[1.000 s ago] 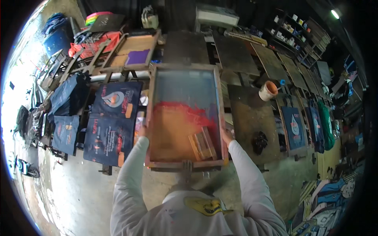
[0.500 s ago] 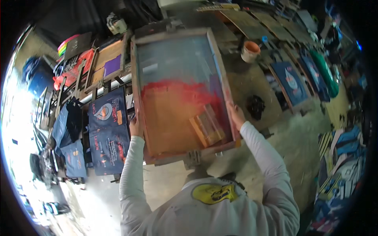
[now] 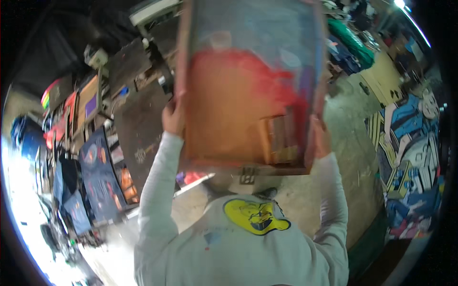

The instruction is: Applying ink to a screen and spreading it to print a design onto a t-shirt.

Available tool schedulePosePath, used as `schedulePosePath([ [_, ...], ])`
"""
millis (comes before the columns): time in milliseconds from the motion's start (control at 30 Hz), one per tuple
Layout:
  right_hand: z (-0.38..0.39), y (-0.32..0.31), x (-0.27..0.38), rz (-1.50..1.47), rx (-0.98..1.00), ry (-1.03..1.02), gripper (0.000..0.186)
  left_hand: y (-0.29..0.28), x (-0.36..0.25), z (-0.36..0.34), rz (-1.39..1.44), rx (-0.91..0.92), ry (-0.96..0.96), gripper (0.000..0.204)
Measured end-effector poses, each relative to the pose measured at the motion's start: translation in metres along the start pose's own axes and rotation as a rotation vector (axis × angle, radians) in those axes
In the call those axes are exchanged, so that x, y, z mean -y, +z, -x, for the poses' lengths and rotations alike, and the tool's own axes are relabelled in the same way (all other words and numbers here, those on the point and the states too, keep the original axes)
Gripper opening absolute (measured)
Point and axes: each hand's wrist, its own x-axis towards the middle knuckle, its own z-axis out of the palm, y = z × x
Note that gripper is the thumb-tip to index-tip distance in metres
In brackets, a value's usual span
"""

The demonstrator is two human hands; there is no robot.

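Note:
A large wooden-framed printing screen [image 3: 224, 114] is held up in front of me, its mesh orange-brown at the near end, smeared with red ink [image 3: 238, 64] across the middle and grey-blue beyond. My left hand [image 3: 173, 117] grips the left side of the frame. On the right side, my right hand [image 3: 321, 136] is closed round the frame, blurred by motion. A wooden squeegee [image 3: 277, 138] rests inside the screen at its near right corner. The screen's far edge is out of view at the top.
To the left stands a dark flat board [image 3: 138, 128], with dark blue printed fabric [image 3: 101, 171] on a rack beyond it. A metal clamp bar [image 3: 160, 66] lies past my left hand. Flat cut-out figures [image 3: 410, 143] lie at the right, near a green roll [image 3: 350, 43].
The screen has been raised toward me and moved right, both hands still on its sides. My view has turned right, and the dark board now shows to the screen's left.

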Motion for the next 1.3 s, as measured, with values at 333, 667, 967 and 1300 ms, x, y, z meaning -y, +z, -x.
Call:
schedulePosePath([
  [333,0.013,-0.275,0.038,-0.135,-0.263,-0.030,0.033,0.278,0.023,0.076,-0.181,0.177,-0.058,0.049],
  [667,-0.028,-0.365,0.063,-0.103,-0.327,-0.056,0.031,0.421,0.016,0.084,-0.123,0.274,-0.003,0.056],
  [967,-0.179,-0.346,0.075,0.066,-0.345,-0.019,0.038,0.471,0.060,-0.008,0.057,0.130,-0.056,0.057],
  [1300,-0.389,-0.276,0.065,-0.016,-0.154,-0.150,0.040,0.472,0.094,-0.096,0.087,-0.149,-0.021,0.044],
])
